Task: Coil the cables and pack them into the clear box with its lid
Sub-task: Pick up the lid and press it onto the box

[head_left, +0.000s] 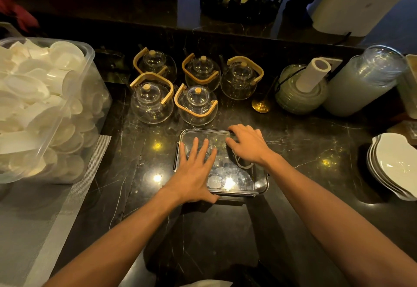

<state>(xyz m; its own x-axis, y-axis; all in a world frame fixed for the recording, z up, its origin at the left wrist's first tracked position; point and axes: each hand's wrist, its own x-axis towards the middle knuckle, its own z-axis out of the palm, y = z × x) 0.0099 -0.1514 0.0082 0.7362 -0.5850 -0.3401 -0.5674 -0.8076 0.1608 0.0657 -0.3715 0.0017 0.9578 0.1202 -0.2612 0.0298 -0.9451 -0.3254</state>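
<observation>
Cables (pixel 228 175) lie coiled under the clear box's lid (pixel 239 185), long axis running away from the person, left hand (pixel 195 171) flat on it, right hand (pixel 248 145) curled over the far right corner.

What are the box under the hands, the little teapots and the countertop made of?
Clear box: see-through, glossy, glass or hard plastic, since the cables show through it. Teapots: clear glass by their sheen, with pale handles that look like bamboo or wood. Countertop: polished dark stone, probably marble, with white veins and mirrored lamp spots.
</observation>
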